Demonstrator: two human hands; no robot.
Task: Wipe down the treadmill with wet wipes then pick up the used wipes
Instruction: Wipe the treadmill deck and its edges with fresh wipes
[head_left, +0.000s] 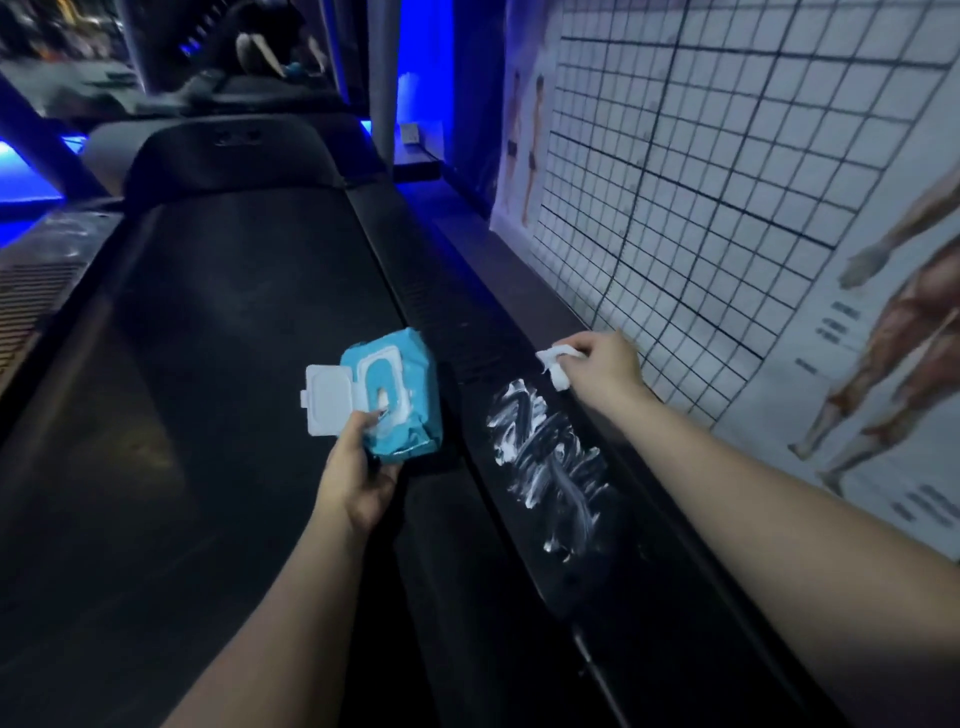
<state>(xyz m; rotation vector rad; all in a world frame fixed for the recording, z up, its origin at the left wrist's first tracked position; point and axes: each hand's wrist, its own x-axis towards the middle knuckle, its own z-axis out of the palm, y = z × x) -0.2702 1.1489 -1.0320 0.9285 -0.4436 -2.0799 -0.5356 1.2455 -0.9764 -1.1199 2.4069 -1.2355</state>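
1. My left grip is clamped round the near end of a blue soft-plastic wet-wipe pack. Its white flip lid is open. I hold it over the black treadmill belt, probably so the next wipe is in reach.
2. My right grip pinches a crumpled white wet wipe at the black right side rail, beside the gridded wall poster; contact unclear.
3. White streaky smears lie on the rail just nearer me than the wipe. I judge wiping is mid-way and pick-up not yet begun.
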